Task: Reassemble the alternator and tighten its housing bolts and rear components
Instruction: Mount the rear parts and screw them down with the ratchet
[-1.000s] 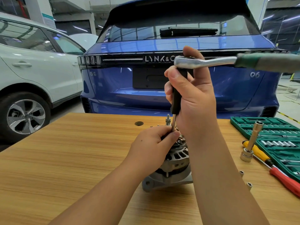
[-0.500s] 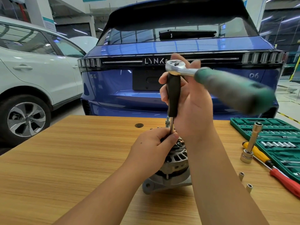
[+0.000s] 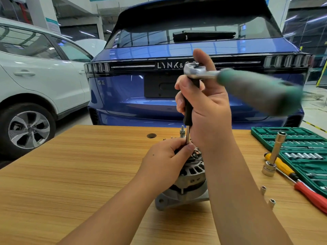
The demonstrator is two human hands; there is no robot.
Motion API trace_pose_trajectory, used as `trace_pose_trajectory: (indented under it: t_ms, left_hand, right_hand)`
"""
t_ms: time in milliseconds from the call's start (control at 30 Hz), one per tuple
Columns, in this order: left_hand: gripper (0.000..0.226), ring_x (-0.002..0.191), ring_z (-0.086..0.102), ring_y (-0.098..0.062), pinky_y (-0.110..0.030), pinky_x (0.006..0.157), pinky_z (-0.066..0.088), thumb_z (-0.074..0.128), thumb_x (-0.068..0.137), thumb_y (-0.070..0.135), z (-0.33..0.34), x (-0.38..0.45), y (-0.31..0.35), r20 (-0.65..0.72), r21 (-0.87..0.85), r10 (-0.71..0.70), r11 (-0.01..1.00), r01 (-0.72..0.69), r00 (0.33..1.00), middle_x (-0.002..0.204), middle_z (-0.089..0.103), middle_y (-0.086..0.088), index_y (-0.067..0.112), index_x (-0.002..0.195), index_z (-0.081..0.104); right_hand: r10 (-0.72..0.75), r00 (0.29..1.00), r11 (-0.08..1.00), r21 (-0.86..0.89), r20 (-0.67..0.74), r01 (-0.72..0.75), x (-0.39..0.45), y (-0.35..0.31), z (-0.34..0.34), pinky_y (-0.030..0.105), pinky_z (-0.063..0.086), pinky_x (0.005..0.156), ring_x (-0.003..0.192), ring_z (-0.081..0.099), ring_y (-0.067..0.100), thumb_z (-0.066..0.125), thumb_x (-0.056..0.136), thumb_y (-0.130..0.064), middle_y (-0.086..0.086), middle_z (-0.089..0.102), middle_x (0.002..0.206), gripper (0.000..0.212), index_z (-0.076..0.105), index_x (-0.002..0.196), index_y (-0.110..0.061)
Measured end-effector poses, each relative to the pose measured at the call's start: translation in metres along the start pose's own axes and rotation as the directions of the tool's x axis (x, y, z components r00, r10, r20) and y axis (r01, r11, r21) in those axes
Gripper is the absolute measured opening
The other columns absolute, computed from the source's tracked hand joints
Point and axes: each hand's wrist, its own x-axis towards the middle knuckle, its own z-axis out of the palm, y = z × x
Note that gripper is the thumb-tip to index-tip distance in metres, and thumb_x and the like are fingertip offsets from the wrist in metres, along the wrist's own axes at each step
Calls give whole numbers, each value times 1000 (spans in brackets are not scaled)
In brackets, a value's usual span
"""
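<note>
Atop the alternator [image 3: 190,175], my left hand [image 3: 166,160] pinches the extension shaft [image 3: 187,137] plumb while my right hand [image 3: 207,106] grasps its black handle [image 3: 190,103], so the ratchet [image 3: 230,80] should swing level.

— What sits on the tabletop [image 3: 88,174]?
— An alternator [image 3: 187,183], upright near the middle. The left hand [image 3: 166,158] rests on top of it, fingers pinching the thin metal shaft of a black-handled driver [image 3: 189,106].
— And the other hand?
— The right hand [image 3: 208,106] grips that driver's handle. A ratchet [image 3: 247,84] sits on its top end, green grip blurred, pointing right.
— Anything else?
— A green socket case [image 3: 300,149] lies open at the right, with a yellow screwdriver [image 3: 281,165], a red screwdriver [image 3: 311,197], a standing extension bar [image 3: 275,154] and two loose sockets [image 3: 267,196]. A blue car [image 3: 123,85] and a white car [image 3: 44,76] stand behind.
</note>
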Motion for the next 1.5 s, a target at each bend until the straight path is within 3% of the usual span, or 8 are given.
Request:
trace_pose_trajectory:
  t_ms: [133, 267, 433, 700, 900, 1167, 1300, 1500]
  left_hand:
    - [25, 83, 61, -6, -45, 79, 55, 48, 103, 48, -1, 0, 3, 1, -4, -13, 1000, 13, 1000, 87, 70, 12, 38, 102, 71]
    - [24, 81, 62, -7, -47, 78, 55, 50, 103, 46, -2, -2, 5, 6, -24, -12, 1000, 12, 1000, 83, 69, 12, 37, 97, 71]
    - [24, 78, 62, -8, -46, 76, 55, 50, 103, 45, -1, -1, 4, 4, -26, -11, 1000, 11, 1000, 80, 68, 11, 37, 95, 71]
    - [26, 88, 60, 0, -37, 77, 55, 48, 103, 48, 0, 0, 1, 15, 45, 22, 999, -23, 1000, 92, 69, 19, 40, 111, 71]
    - [25, 89, 59, 4, -31, 75, 51, 49, 102, 49, 0, 0, -1, 9, 30, 10, 999, -11, 1000, 92, 68, 22, 43, 112, 70]
    - [26, 87, 61, 1, -37, 81, 56, 47, 103, 48, 1, -1, 1, 2, 17, -19, 1000, 19, 1000, 93, 70, 20, 41, 113, 70]
    - [26, 84, 62, -4, -41, 76, 55, 47, 104, 46, 0, -1, 2, 2, 12, -12, 1000, 12, 1000, 89, 70, 15, 39, 106, 71]
    - [23, 74, 57, 0, -26, 63, 38, 49, 102, 48, 1, -1, 0, -16, 9, -18, 1000, 18, 1000, 77, 64, 21, 40, 97, 70]
  right_hand:
    - [48, 999, 994, 95, 20, -50, -1, 1, 1, 20, 47, 61, 66, 44, 16, 45, 102, 4, 19, 46, 100, 48, 64, 122, -34]
    - [116, 989, 940, 311, 94, -140, -1, -3, -3, 23, 51, 67, 72, 59, 16, 44, 98, -24, 21, 51, 104, 35, 61, 127, -20]
    - [174, 984, 975, 146, -21, -170, 3, -2, 2, 21, 51, 62, 68, 61, 11, 53, 87, -52, 17, 55, 101, 49, 60, 124, -21]
    - [132, 946, 989, -23, -296, -145, 3, -10, 2, 21, 31, 48, 54, 35, 12, 69, 95, -27, -2, 46, 67, 20, 65, 77, -21]
    - [261, 962, 959, 135, -78, -249, 5, -8, -8, 23, 36, 55, 58, 46, 10, 61, 92, -17, -4, 57, 77, 12, 61, 104, -17]
    - [1, 998, 1000, -8, -63, -2, -1, 0, 3, 26, 41, 62, 64, 43, 15, 55, 99, -4, 11, 52, 86, 45, 54, 131, -35]
    - [77, 996, 987, 146, -54, -68, 0, 1, 2, 27, 40, 61, 63, 46, 18, 44, 98, -16, 8, 63, 87, 36, 61, 127, -27]
    - [191, 981, 948, 255, 23, -190, 1, -3, -1, 28, 43, 65, 68, 48, 21, 36, 98, -48, 6, 65, 90, 51, 55, 134, -17]
